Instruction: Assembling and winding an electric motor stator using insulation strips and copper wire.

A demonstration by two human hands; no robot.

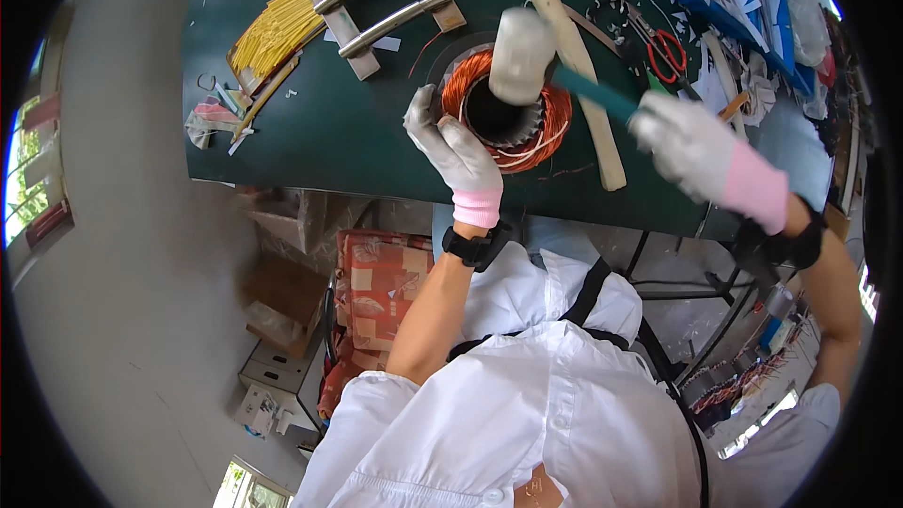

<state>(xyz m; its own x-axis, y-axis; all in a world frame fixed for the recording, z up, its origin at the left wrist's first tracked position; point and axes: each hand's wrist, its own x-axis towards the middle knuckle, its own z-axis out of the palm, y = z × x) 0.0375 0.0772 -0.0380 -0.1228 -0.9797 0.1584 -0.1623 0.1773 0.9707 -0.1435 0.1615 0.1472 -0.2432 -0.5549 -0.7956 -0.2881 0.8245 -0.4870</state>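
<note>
A motor stator (557, 132) with a ring of copper-coloured windings and white cord stands on the green tabletop, its dark round bore facing up. My left hand (458, 158), in a white glove with a pink cuff, grips the stator's left side, thumb against the windings. My right hand (694, 146), gloved the same way and slightly blurred, is closed around the green handle of a mallet (523, 56). The mallet's pale head is over the far side of the stator and hides part of the windings; I cannot tell whether it touches them.
A wooden stick (585, 94) lies right of the stator. Farther right are red-handled scissors (666, 55) and a blue bin (743, 0) of paper strips. At left are yellow strips (276, 30) and a metal-bar frame (395, 14). A patterned chair (381, 287) stands below the table edge.
</note>
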